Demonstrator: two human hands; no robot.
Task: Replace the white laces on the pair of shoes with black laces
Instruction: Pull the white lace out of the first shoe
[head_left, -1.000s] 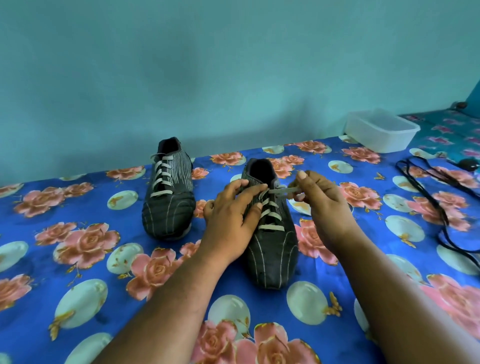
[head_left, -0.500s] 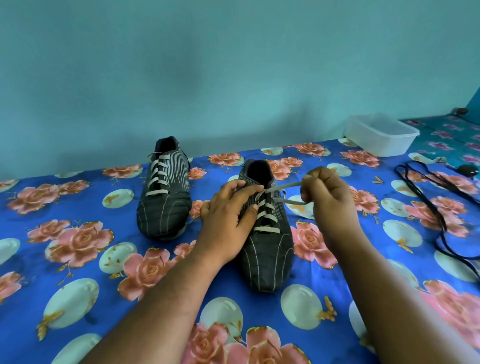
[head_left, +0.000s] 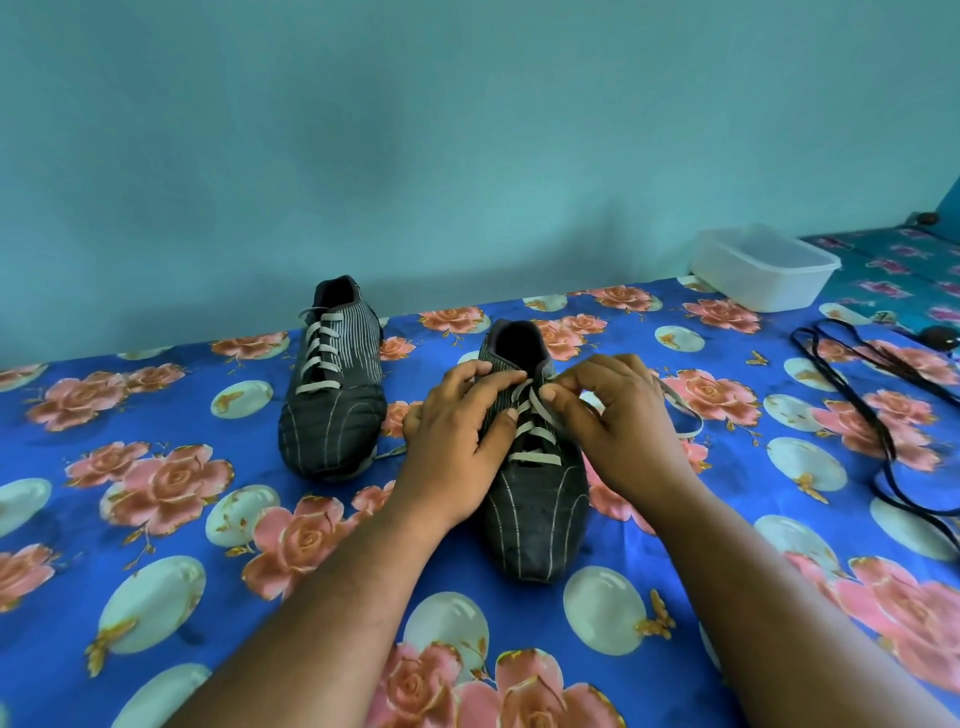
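I am pinching the white lace (head_left: 535, 410) of the near shoe (head_left: 535, 499) with the fingers (head_left: 558, 391) of my right hand (head_left: 618, 421), thumb and forefinger closed together on a strand at the upper crossings, just below the shoe's opening. My left hand (head_left: 457, 441) is resting against the shoe's left side, its fingers (head_left: 501, 382) laid over the tongue and upper eyelets; they are steadying the shoe, not gripping a strand as far as I can tell. A loose loop of lace is lying on the floral bed sheet (head_left: 156, 519) beside my right hand. I judge the step to be unlacing the first shoe, top rows only. The next move is calling for drawing the pinched strand out of its eyelet while holding the shoe down. The far shoe (head_left: 332, 395) is standing fully laced in white. The black laces (head_left: 857, 410) are lying well apart at the right.
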